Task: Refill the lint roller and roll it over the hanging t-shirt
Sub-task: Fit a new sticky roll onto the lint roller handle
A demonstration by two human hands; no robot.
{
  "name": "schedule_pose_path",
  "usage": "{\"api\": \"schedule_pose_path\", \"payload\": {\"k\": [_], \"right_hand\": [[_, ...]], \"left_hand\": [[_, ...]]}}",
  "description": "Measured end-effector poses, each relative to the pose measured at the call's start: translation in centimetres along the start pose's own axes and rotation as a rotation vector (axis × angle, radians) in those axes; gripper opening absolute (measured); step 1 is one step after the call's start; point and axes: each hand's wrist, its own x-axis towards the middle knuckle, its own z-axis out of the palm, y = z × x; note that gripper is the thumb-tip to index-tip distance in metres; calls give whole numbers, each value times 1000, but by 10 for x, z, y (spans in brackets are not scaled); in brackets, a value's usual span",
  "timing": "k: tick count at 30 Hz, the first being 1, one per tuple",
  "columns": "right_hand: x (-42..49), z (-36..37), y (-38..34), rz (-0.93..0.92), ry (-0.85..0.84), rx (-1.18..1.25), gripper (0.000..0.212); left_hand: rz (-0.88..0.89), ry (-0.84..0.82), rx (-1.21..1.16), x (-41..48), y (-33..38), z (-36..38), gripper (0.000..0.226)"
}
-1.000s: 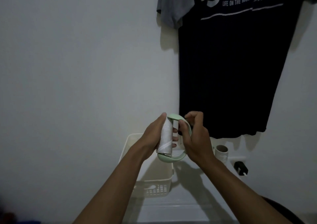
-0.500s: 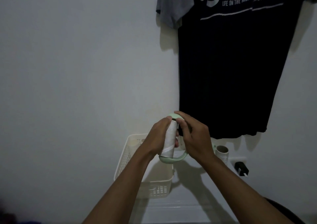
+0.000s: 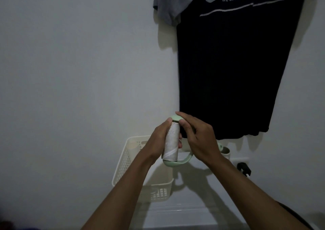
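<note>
- Forearms, both bare, enter from the 6 o'clock edge and converge just below frame centre.
- Left hand (image 3: 159, 142): fingers wrapped around the pale roll (image 3: 172, 142), thumb tip at the roll's upper end. Grip is closed on the roll.
- Roll: cylindrical, near upright with a slight tilt, matte papery surface with a diagonal seam near its lower end.
- Lint roller (image 3: 177, 162): pale green smooth plastic frame. One rounded cap shows at the roll's top, another at its bottom; a curved handle runs from the bottom cap toward 3 o'clock and passes behind the right hand.
- Right hand (image 3: 198, 139): fingers curled over the top cap and against the roll's right side, palm covering the handle. Whether the handle itself is clasped cannot be told.
- Basket (image 3: 123, 161): cream plastic, rectangular, perforated lattice walls, at 7 o'clock of the hands, resting on a white flat surface (image 3: 175, 214).
- Cardboard tube (image 3: 226, 152): short hollow cylinder, standing at 3 o'clock of the hands, just beside the handle end.
- Black plug-like object (image 3: 243, 168) sits at 4 o'clock, near the wall.
- T-shirt (image 3: 233, 71): dark fabric body, grey sleeve, white printed lettering, hanging flat against the plain wall (image 3: 79, 62) at 1 o'clock, hem just above the right hand.
</note>
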Motion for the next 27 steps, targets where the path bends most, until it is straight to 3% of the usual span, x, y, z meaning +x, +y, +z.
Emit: {"api": "schedule_pose_path", "payload": {"k": [7, 13, 16, 22, 25, 27], "right_hand": [[2, -3, -3, 41, -45, 83, 32], [-1, 2, -8, 75, -85, 112, 32], [-1, 1, -7, 90, -139, 126, 33], [5, -21, -10, 228, -514, 17, 67], [11, -33, -5, 264, -869, -213, 52], [10, -33, 5, 251, -975, -318, 36]], "left_hand": [[2, -3, -16, -1, 7, -1, 66], [-30, 8, -12, -2, 7, -4, 62], [-31, -17, -17, -5, 6, -9, 48], [-12, -4, 27, 5, 14, -28, 38], [-45, -7, 70, 10, 17, -38, 46], [-68, 8, 159, 13, 18, -41, 53]]}}
